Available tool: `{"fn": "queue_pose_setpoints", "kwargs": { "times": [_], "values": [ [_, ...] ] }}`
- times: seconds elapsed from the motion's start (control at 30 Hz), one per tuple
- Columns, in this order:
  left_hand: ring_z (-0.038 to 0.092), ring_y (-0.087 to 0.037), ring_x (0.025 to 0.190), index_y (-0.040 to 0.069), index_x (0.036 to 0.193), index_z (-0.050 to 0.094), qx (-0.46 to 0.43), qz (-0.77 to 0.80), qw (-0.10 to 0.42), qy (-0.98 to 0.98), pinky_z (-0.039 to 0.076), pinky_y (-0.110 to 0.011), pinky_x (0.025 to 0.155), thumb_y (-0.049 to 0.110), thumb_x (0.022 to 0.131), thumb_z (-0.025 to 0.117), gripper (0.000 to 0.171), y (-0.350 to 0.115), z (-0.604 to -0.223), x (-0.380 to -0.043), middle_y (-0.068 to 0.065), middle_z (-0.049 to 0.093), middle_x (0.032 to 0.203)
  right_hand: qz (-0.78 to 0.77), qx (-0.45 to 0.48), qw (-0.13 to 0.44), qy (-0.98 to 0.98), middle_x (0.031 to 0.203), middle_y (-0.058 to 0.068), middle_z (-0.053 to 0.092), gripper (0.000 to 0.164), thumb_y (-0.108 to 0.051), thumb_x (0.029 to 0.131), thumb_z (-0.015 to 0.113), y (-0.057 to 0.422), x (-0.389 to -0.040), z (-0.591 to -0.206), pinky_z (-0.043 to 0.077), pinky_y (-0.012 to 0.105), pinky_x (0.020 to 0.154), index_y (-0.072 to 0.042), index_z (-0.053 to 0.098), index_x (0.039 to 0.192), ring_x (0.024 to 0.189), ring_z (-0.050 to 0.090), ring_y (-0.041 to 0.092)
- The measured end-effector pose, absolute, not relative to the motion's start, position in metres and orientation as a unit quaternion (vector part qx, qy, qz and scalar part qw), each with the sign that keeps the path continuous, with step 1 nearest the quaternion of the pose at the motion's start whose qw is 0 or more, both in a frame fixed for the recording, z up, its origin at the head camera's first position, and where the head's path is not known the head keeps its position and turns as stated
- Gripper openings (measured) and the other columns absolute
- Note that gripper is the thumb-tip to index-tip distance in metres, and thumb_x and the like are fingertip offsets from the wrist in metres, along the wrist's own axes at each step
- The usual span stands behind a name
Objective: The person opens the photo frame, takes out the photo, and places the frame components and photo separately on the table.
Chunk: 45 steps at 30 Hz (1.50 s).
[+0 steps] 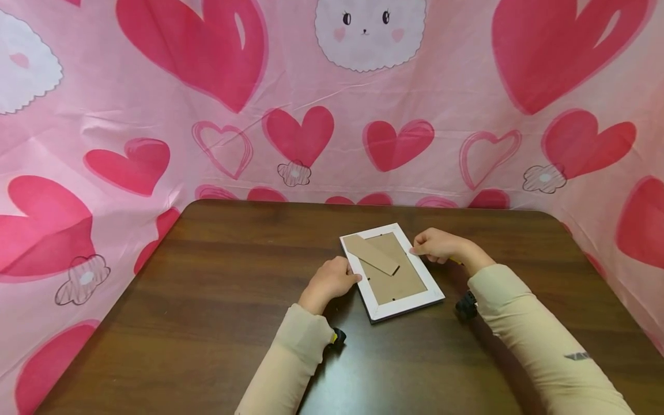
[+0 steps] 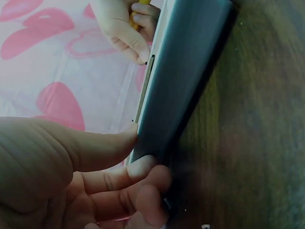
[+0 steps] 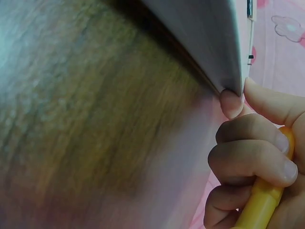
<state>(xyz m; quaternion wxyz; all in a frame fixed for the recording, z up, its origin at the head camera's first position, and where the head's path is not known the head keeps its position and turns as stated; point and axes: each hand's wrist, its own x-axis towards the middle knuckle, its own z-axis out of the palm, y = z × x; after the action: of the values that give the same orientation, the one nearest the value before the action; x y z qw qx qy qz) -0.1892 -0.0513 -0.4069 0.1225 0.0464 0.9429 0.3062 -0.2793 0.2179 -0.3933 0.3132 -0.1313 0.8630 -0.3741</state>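
Observation:
A picture frame (image 1: pixel 407 304) lies back side up in the head view, its white border around a brown backing board. A brown stand flap (image 1: pixel 374 257) crosses that board at a slant, and small black tabs sit along the board's edges. My left hand (image 1: pixel 331 278) pinches the frame's left side, thumb on top and fingers under the edge. On the opposite side, my right hand (image 1: pixel 441 245) pinches the border between thumb and index finger. Its other fingers curl round a yellow handle (image 3: pixel 259 205), whose far end is hidden. The frame's side wall (image 2: pixel 186 71) looks dark in the left wrist view.
The brown wooden table (image 1: pixel 207 288) spreads out around the frame on all sides. Behind it hangs a pink cloth (image 1: pixel 332 86) printed with hearts. Dark wrist cameras show beneath both cuffs, close to the tabletop.

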Motion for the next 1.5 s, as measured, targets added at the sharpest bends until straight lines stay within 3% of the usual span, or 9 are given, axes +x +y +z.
{"fn": "queue_pose_setpoints", "kwargs": {
  "times": [0.27,0.53,1.07,1.17,1.33,1.5],
  "values": [
    [0.043,-0.015,0.061,0.010,0.067,0.053,0.058,0.306,0.131,0.941,0.034,-0.027,0.056,0.025,0.094,0.067,0.034,-0.053,-0.409,-0.195,0.001,0.045,0.064,-0.376,-0.138,0.317,0.859,0.053,-0.005,0.031,0.035,-0.018,0.101,0.056,0.220,-0.274,-0.393,0.023,0.022,0.047,0.011,0.041,0.086,0.050,0.026,0.008],
    [0.046,-0.017,0.063,0.008,0.075,0.054,0.060,0.310,0.140,0.939,0.036,-0.028,0.056,0.022,0.096,0.065,0.028,-0.057,-0.407,-0.203,-0.003,0.048,0.069,-0.383,-0.130,0.313,0.859,0.053,-0.005,0.030,0.035,-0.018,0.101,0.056,0.221,-0.268,-0.396,0.023,0.022,0.046,-0.008,0.042,0.071,0.050,0.025,0.008],
    [0.046,-0.017,0.067,0.008,0.077,0.052,0.075,0.292,0.139,0.943,0.036,-0.028,0.059,0.021,0.097,0.063,0.026,-0.057,-0.405,-0.218,-0.003,0.048,0.072,-0.454,-0.085,0.301,0.834,0.056,-0.006,0.028,0.037,-0.019,0.102,0.053,0.228,-0.253,-0.410,0.022,0.022,0.047,-0.015,0.040,0.067,0.051,0.024,0.008],
    [0.046,-0.018,0.067,0.008,0.077,0.051,0.072,0.295,0.139,0.943,0.036,-0.028,0.060,0.020,0.097,0.063,0.026,-0.058,-0.404,-0.220,-0.003,0.047,0.072,-0.454,-0.083,0.305,0.833,0.055,-0.006,0.029,0.036,-0.019,0.101,0.054,0.228,-0.251,-0.410,0.022,0.022,0.046,-0.010,0.042,0.069,0.051,0.025,0.008],
    [0.046,-0.017,0.068,0.008,0.078,0.052,0.081,0.300,0.135,0.941,0.036,-0.028,0.060,0.020,0.097,0.062,0.025,-0.059,-0.404,-0.220,-0.003,0.047,0.073,-0.452,-0.085,0.302,0.835,0.054,-0.006,0.031,0.036,-0.018,0.101,0.055,0.229,-0.248,-0.409,0.023,0.021,0.046,0.010,0.039,0.084,0.050,0.025,0.008],
    [0.051,-0.016,0.063,0.008,0.081,0.055,0.077,0.325,0.156,0.929,0.038,-0.027,0.059,0.023,0.096,0.064,0.024,-0.063,-0.403,-0.214,-0.003,0.052,0.071,-0.448,-0.082,0.301,0.838,0.054,-0.006,0.031,0.036,-0.019,0.100,0.056,0.230,-0.247,-0.406,0.023,0.021,0.046,0.013,0.044,0.088,0.050,0.025,0.008]
  ]
}}
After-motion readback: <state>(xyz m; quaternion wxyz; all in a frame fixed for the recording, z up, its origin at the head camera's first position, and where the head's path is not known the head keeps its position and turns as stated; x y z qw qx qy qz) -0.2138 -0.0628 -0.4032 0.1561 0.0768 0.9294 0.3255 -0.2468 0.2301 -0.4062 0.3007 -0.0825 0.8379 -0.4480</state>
